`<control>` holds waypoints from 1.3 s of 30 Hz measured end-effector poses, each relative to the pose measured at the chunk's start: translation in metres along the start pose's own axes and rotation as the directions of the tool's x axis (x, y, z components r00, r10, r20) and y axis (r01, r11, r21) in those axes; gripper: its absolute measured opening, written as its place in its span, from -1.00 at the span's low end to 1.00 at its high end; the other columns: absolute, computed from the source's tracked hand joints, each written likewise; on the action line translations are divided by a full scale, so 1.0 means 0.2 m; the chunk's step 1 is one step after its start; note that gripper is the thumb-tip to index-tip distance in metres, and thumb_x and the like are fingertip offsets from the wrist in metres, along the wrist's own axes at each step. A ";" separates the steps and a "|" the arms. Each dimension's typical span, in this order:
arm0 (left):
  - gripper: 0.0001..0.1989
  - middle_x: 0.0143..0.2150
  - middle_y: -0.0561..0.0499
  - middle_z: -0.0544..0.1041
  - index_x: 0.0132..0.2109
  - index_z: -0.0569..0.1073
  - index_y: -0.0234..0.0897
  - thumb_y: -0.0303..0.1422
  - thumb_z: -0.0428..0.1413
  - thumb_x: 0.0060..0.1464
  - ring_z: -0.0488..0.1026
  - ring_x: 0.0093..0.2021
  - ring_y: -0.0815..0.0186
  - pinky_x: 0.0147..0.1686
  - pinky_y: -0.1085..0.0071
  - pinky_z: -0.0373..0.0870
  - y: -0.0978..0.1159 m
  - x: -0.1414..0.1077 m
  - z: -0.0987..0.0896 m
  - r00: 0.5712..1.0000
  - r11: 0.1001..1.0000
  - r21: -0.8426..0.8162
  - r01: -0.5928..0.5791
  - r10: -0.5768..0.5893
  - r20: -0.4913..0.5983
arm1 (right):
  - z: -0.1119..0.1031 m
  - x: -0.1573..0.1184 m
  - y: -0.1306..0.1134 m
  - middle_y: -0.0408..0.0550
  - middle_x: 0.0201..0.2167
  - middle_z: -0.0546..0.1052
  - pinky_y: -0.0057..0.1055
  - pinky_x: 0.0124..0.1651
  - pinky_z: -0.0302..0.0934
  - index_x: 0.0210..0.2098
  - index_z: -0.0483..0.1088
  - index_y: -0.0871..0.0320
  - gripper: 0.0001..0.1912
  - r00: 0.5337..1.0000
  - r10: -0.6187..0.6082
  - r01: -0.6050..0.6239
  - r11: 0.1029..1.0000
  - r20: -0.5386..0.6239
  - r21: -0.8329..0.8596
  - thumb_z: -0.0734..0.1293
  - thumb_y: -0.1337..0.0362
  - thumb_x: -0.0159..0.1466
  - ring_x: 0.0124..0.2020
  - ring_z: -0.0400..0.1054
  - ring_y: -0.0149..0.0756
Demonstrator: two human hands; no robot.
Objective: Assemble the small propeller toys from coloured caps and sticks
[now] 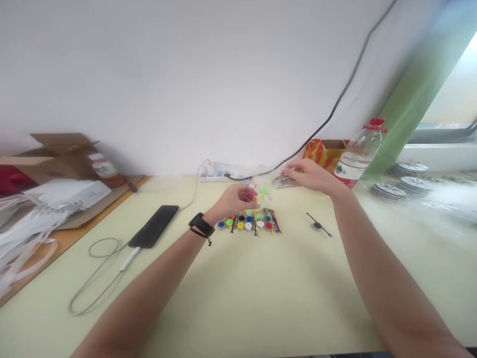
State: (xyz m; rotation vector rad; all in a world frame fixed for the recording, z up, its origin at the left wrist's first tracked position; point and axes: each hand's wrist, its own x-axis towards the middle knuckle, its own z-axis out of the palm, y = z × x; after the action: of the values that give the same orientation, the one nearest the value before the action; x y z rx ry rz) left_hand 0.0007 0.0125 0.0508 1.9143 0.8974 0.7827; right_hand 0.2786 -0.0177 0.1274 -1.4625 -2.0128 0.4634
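My left hand (235, 203), with a dark band on its wrist, is closed on what looks like a clear plastic bag (264, 184). Red and light green pieces show in or behind the film; which, I cannot tell. Higher and to the right, my right hand (303, 172) has its fingers pinched together near the bag's far side; what they hold is too small to make out. Below the hands lie rows of coloured round discs (248, 225) and thin coloured arrow pieces (275, 222). A black arrow spinner (317, 225) rests apart on the right.
A black phone (153, 227) with a grey cable lies at left, near a cardboard box (67, 149). A power strip (214, 171) stands by the wall. At right are a large plastic bottle (357, 154), a red-yellow bag (322, 153) and stacks of round discs (388, 191).
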 end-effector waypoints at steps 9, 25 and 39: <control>-0.47 -0.16 -0.11 0.64 0.00 0.55 -0.29 -0.14 0.44 -0.08 0.58 -0.18 0.23 -0.19 0.36 0.50 0.00 0.00 0.02 0.996 0.998 -0.010 -0.068 0.069 0.057 | 0.07 0.02 0.01 0.01 -0.24 0.61 -0.31 -0.18 0.40 -0.19 0.44 0.11 -0.65 0.994 -0.068 0.026 0.912 0.087 0.410 0.47 -0.01 0.24 -0.25 0.48 -0.24; -0.13 0.38 -0.20 0.35 0.33 0.36 -0.07 -0.15 0.46 -0.11 0.37 0.32 -0.04 0.27 0.03 0.33 0.07 -0.03 0.05 0.983 0.988 0.035 -0.148 0.143 0.115 | 0.04 -0.03 -0.18 -0.16 -0.52 0.43 -0.41 -0.47 0.14 -0.33 0.52 0.12 -0.70 0.917 -0.212 0.358 0.812 -0.339 0.460 0.53 0.03 0.16 -0.52 0.23 -0.41; -0.56 -0.07 -0.24 0.65 -0.08 0.53 -0.35 -0.05 0.31 0.13 0.65 -0.11 0.11 -0.12 0.24 0.59 0.19 -0.07 0.19 0.954 0.846 -0.493 0.203 -0.058 0.294 | -0.05 -0.02 0.03 -0.12 -0.47 0.47 -0.43 -0.44 0.15 -0.22 0.49 0.10 -0.55 0.997 -0.013 0.030 0.974 -0.074 0.224 0.38 -0.18 0.27 -0.46 0.31 -0.35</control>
State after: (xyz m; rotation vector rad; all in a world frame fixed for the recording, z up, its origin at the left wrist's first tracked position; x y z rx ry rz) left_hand 0.0347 -0.0292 0.0648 1.4160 0.5653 0.5866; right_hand 0.2911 -0.0205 0.1301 -1.2994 -1.8518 0.6001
